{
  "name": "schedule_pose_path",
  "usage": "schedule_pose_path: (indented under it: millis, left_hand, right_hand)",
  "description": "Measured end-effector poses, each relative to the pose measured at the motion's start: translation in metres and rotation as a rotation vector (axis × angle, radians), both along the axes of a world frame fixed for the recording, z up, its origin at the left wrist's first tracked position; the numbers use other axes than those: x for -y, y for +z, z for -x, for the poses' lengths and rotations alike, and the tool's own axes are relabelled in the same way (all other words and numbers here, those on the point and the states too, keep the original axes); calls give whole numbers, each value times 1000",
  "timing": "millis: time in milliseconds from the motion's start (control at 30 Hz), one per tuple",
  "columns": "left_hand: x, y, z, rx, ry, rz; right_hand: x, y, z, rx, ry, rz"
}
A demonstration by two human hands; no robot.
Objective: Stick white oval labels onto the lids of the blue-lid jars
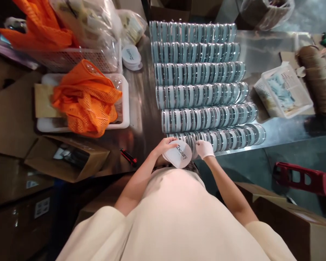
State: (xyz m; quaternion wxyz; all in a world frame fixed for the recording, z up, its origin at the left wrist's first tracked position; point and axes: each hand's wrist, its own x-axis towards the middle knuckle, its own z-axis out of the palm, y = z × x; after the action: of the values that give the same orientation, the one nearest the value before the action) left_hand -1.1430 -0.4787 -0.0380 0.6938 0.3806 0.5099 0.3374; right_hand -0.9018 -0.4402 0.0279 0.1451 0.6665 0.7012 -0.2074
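A: White and round, that printed card (178,155) sits against the fingers of the bare left hand (165,145), which curl over its top-left edge and grip it near the person's chest.

B: And the gloved right hand (204,148)?

A: Closed at the card's right edge, just beside it; whether it pinches the card or the nearest round tin (193,139) I cannot tell.

B: How does the card look?

A: An oval white disc with dark lettering, tilted, at the near edge of the steel table (143,108).

B: Containers, from the left?

A: An open cardboard box (66,157) with dark contents. Behind it a white tray (123,105) heaped with orange mesh bags (84,98). In the middle, six rows of clear-lidded tins (203,94) standing on edge. To the right, a white basket (284,90) with pale blue packets, and stacked brown paper pieces (315,79).
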Motion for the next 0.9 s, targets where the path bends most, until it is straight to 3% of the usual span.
schedule_pose_path:
  millis: [133, 267, 367, 433, 500, 667, 733, 800, 900]
  left_hand:
    - [2, -1, 3, 20, 16, -16]
    - [3, -3, 7, 28, 41, -6]
    - [1, -3, 5, -5, 13, -4]
    - [-1, -1, 3, -26, -2, -10]
    - [-2, 2, 1, -46, -11, -14]
    - [-1, 10, 6, -55, -29, -26]
    - [3, 13, 11, -43, -43, -26]
    - [8, 14, 16, -64, -77, -28]
    - [20, 15, 26, -94, -130, -31]
  right_hand:
    - [34, -56, 5, -229, -159, -146]
    - [52, -75, -2, -444, -419, -11]
    - [47, -65, -5, -779, -516, 277]
    - [41, -52, -3, -867, -509, 396]
    - [37, -36, 1, -746, -461, 351]
    - [38, 4, 10, -282, -324, -13]
    - [40, 14, 11, -268, -185, -50]
    - [42, 21, 7, -328, -76, 27]
    - [47, 29, -6, -401, -100, 30]
